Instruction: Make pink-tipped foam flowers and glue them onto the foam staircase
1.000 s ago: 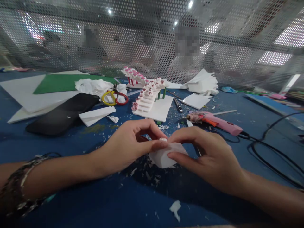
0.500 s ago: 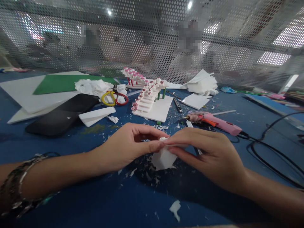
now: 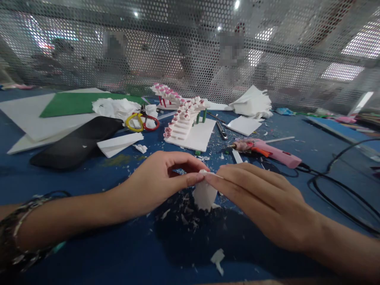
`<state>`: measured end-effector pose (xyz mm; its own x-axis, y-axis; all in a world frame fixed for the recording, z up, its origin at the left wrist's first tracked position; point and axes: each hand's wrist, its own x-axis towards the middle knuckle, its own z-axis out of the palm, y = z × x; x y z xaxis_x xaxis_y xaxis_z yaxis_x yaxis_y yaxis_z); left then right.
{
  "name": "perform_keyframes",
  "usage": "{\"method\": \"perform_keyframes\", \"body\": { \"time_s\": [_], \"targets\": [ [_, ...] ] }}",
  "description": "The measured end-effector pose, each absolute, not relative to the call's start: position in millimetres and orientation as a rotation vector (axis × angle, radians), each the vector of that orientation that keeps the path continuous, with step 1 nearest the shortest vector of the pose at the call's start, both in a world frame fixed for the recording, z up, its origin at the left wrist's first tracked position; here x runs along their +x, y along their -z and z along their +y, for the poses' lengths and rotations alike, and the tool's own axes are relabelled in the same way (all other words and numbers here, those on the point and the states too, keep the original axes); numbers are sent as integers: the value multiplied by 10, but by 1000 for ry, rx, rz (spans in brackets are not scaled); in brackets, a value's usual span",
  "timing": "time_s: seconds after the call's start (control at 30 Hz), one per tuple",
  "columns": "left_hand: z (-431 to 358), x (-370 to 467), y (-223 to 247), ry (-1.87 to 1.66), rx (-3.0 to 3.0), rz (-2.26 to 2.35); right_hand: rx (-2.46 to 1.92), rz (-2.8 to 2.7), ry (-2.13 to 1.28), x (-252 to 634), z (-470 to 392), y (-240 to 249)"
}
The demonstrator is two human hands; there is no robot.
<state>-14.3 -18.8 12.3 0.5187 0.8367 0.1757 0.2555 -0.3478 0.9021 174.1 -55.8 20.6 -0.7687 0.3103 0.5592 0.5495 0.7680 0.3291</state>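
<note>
My left hand (image 3: pixel 162 180) pinches a small rolled or folded top of a white paper piece (image 3: pixel 205 196) between thumb and fingertips. The rest of the piece hangs below, with a ragged lower edge. From the other side my right hand (image 3: pixel 263 200) meets it, fingers straight and close together, with a thin edge of the paper between the fingertips. The right thumb is hard to make out. Behind the hands, a small model staircase (image 3: pixel 184 126) with white steps, reddish bits along its side and green posts stands on a white base.
Scissors (image 3: pixel 142 122), a black case-like object (image 3: pixel 78 142) and a folded white strip (image 3: pixel 120 144) lie left. A pink glue gun (image 3: pixel 274 152) and its black cable (image 3: pixel 341 194) are right. White scraps (image 3: pixel 218 261) litter the blue table. A perforated metal screen (image 3: pixel 184 43) stands behind.
My right hand has straightened its fingers and turned more back-up beside the paper. The paper's hanging part has shifted slightly right. My left hand keeps its pinch.
</note>
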Motion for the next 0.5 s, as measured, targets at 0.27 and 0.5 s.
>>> {"method": "perform_keyframes", "body": {
  "time_s": [0.27, 0.5],
  "targets": [
    [-175, -145, -112, -841, 1872, 906, -585, -2466, 832, 1729, -552, -220],
    [-191, -149, -136, -839, 1869, 895, -1045, -2275, -177, 1677, -507, -332]
  ]
}}
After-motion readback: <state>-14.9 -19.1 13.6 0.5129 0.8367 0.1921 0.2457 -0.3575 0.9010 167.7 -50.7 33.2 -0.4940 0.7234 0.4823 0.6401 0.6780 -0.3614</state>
